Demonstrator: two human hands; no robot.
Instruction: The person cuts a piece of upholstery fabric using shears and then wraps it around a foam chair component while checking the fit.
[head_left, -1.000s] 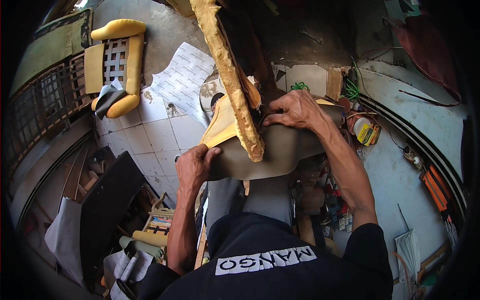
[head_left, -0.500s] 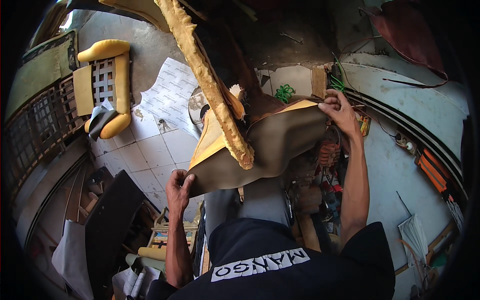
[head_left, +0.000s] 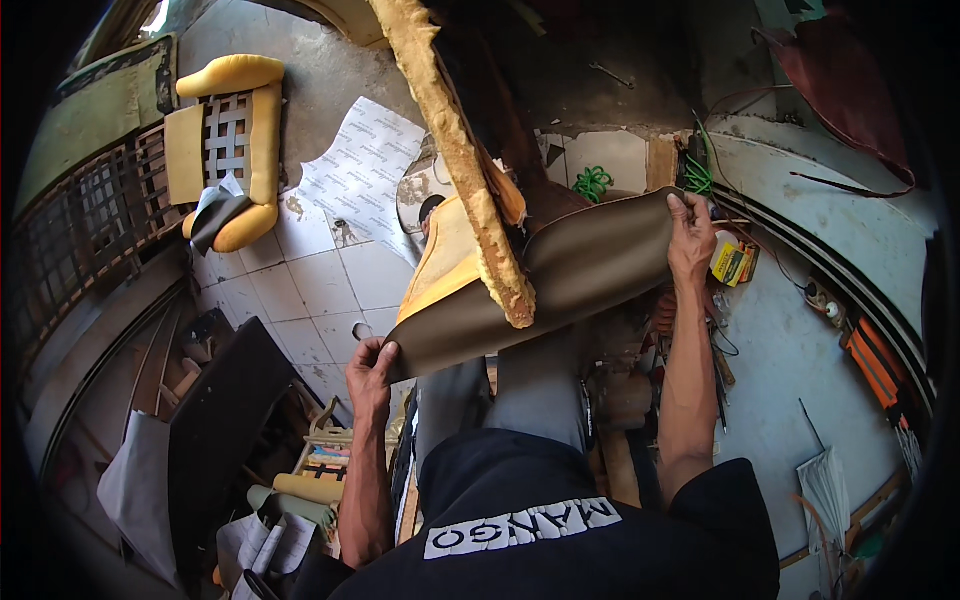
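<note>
My left hand (head_left: 372, 362) pinches the left end of a long dark olive-brown upholstery sheet (head_left: 595, 260) low at centre. My right hand (head_left: 690, 225) grips its far right end, raised higher, so the sheet stretches diagonally between them. A long ragged strip of yellow foam (head_left: 465, 180) runs from the top centre down over the sheet's middle. Beside it, a pale yellow padded piece (head_left: 430, 260) lies partly hidden under the sheet, above my left hand.
A yellow seat frame with webbing (head_left: 268, 150) lies left, near white paper (head_left: 350, 155). Green coiled cord (head_left: 593, 183), a yellow box (head_left: 733, 263) and orange-black tools (head_left: 868, 375) are at right. A dark panel (head_left: 220, 435) stands lower left, and maroon material (head_left: 830, 90) upper right.
My right hand has moved rightward from beside the foam strip to the sheet's far end, and my left hand has shifted down and left. The sheet is now spread wider.
</note>
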